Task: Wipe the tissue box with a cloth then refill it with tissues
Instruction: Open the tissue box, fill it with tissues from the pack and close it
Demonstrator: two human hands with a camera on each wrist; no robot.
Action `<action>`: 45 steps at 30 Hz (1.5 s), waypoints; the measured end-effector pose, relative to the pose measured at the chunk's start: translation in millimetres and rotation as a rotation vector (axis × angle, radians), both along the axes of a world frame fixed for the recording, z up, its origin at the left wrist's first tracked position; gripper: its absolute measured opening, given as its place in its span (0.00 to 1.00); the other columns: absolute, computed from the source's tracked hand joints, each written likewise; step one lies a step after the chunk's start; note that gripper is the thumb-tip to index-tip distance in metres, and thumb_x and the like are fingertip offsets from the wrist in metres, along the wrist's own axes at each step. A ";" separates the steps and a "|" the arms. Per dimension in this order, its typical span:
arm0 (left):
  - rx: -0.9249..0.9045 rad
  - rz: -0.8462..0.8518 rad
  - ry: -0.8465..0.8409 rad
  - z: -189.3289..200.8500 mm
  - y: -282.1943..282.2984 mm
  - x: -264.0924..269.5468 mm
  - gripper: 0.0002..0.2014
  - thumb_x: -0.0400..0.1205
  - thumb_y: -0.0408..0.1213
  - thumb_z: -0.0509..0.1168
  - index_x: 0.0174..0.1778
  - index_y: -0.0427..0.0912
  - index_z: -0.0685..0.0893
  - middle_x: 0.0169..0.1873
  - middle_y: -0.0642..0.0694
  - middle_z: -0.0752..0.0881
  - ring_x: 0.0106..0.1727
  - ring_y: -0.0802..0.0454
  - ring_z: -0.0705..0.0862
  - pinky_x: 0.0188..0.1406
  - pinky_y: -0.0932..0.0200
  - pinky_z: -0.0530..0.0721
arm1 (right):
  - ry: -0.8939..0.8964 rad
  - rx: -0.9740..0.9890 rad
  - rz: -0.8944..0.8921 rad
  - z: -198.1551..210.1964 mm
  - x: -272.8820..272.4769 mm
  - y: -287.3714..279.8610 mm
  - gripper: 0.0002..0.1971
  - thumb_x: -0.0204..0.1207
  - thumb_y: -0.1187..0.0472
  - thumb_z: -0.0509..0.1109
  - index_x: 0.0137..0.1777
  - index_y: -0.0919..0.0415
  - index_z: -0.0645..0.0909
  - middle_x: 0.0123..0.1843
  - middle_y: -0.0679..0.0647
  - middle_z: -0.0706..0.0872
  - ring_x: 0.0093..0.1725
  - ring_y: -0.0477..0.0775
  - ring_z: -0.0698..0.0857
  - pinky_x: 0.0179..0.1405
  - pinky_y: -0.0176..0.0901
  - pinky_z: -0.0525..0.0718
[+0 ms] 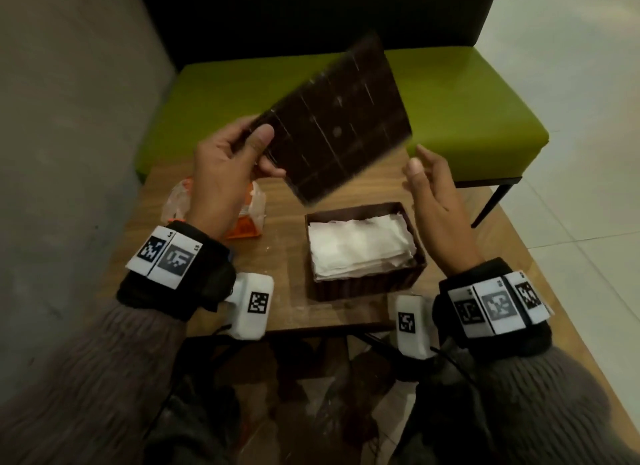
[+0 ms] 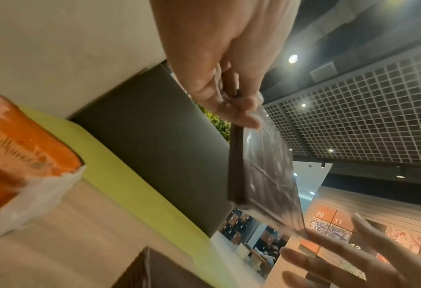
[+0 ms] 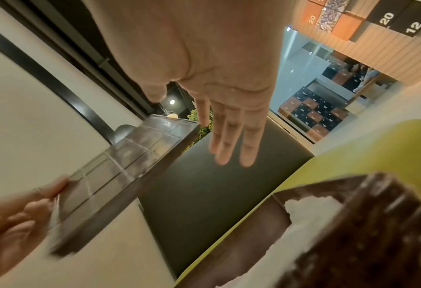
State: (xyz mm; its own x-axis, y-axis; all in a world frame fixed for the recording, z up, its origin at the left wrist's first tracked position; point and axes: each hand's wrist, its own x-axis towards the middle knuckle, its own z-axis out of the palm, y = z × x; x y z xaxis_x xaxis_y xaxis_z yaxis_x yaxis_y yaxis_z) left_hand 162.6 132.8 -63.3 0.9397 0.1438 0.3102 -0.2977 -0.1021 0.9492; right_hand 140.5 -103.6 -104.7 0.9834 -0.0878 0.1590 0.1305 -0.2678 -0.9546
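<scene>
The dark brown tissue box (image 1: 367,281) stands open on the small wooden table (image 1: 287,291), filled with a stack of white tissues (image 1: 360,248). Above it my left hand (image 1: 239,152) pinches one corner of the box's flat dark lid (image 1: 339,125), which hangs tilted in the air. In the left wrist view the lid (image 2: 266,173) runs down from my left hand (image 2: 231,105). My right hand (image 1: 426,173) is held open beside the lid's right corner, fingers straight and apart from it. The right wrist view shows that right hand (image 3: 224,136), the lid (image 3: 120,171) and the box (image 3: 352,224).
An orange and white tissue pack (image 1: 249,208) lies on the table's far left, partly behind my left wrist. A green upholstered bench (image 1: 467,111) with a dark backrest stands right behind the table. A grey wall (image 1: 62,152) is on the left, tiled floor (image 1: 571,66) on the right.
</scene>
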 end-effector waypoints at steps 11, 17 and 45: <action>0.027 -0.004 0.360 -70.6 -32.7 -0.4 0.11 0.83 0.40 0.62 0.53 0.36 0.84 0.22 0.49 0.75 0.18 0.61 0.70 0.21 0.63 0.72 | 0.191 -0.280 -0.172 -33.3 -5.7 -19.9 0.14 0.83 0.49 0.61 0.45 0.58 0.81 0.37 0.50 0.82 0.37 0.46 0.78 0.31 0.25 0.68; 0.168 0.222 0.235 -95.0 -43.2 3.5 0.09 0.80 0.42 0.67 0.46 0.39 0.86 0.43 0.45 0.88 0.47 0.50 0.85 0.48 0.61 0.82 | 0.230 -0.143 -0.235 -52.5 -5.5 -14.3 0.08 0.80 0.51 0.66 0.48 0.56 0.76 0.34 0.49 0.78 0.38 0.52 0.80 0.42 0.46 0.77; 0.848 0.068 0.336 -110.3 -44.2 -12.3 0.29 0.86 0.52 0.44 0.80 0.38 0.58 0.82 0.39 0.56 0.82 0.44 0.54 0.81 0.44 0.54 | 0.172 -0.817 0.055 -52.3 -1.7 34.2 0.31 0.86 0.45 0.45 0.85 0.59 0.46 0.87 0.60 0.46 0.86 0.58 0.46 0.83 0.61 0.51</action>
